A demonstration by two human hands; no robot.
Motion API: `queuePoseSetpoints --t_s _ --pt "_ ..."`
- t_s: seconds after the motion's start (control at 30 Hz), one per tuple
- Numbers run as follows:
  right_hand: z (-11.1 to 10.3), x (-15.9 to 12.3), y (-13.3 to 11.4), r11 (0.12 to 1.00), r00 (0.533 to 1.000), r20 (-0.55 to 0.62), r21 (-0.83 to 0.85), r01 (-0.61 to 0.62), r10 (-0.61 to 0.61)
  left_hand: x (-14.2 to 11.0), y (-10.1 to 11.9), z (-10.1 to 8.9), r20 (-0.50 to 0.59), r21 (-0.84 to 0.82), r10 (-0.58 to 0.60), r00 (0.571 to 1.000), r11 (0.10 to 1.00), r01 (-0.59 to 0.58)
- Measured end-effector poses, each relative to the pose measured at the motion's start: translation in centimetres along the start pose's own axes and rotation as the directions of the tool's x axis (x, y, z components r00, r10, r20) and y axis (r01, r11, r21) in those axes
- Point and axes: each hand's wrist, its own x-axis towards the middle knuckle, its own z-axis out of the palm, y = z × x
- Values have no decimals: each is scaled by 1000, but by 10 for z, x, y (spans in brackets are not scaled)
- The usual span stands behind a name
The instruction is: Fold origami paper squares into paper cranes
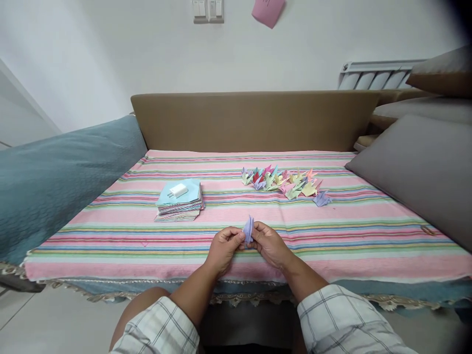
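A small folded piece of purple paper stands upright between my two hands, above the front middle of the striped cloth. My left hand pinches its left side with thumb and fingertips. On the other side, my right hand has its fingers closed on the same paper. Beyond my hands, to the right, lies a cluster of folded paper cranes in many colours. A stack of square paper sheets sits to the left, light blue on top, with a white plug adapter resting on it.
The striped cloth covers the sofa seat, with a brown backrest behind. A blue-covered armrest bounds the left side, grey cushions the right. A small brown loop lies near the cushions.
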Motion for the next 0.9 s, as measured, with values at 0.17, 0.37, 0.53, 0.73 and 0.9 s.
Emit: queuePoseSetpoints --t_s 0.17,0.37,0.53,0.73,0.9 --pt "-2 0 1 999 1000 -4 -51 15 -15 -1 3 3 -4 87 50 999 995 -49" --pt "-2 2 3 998 999 -33 -65 22 -24 -4 5 4 18 235 247 969 941 -245" --pt "-3 3 5 991 998 -28 -121 57 -61 -6 10 5 58 243 263 963 932 -269" --pt "-3 2 3 991 999 -24 -128 26 -30 -6 9 4 64 174 156 986 971 -165" --pt "-2 1 2 993 999 -21 -113 25 -28 -3 6 2 23 66 94 995 993 -95"
